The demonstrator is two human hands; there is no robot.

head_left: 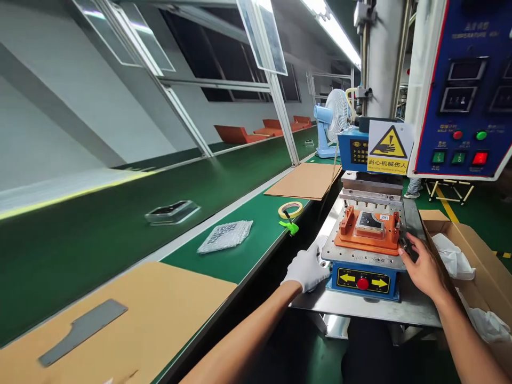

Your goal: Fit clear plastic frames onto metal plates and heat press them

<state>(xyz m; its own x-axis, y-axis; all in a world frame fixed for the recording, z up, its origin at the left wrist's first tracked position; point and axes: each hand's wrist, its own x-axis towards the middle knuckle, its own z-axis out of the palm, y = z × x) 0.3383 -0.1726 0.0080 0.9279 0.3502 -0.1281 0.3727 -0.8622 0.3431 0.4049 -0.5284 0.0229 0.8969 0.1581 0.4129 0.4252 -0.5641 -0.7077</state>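
In the head view, an orange fixture (pixel 348 242) sits on the metal plate of a press with a blue base (pixel 334 274). A clear plastic part with a dark, dotted face (pixel 370 220) and a small white label lies in the fixture. My left hand (pixel 307 268), in a white glove, rests against the left side of the base; its thumb is apart from the fingers, whose tips are partly hidden. Bare, my right hand (pixel 422 266) is at the right edge of the plate, fingers spread beside a small metal fitting (pixel 405 244), holding nothing visible.
Above the fixture hangs the press head with a warning sign (pixel 388 146); a blue control box (pixel 460 122) is at upper right. Left are a bubble-wrapped item (pixel 226 236), tape roll (pixel 290 209), grey plate (pixel 86 328) and conveyor belt (pixel 100 234). A cardboard box (pixel 480 256) stands right.
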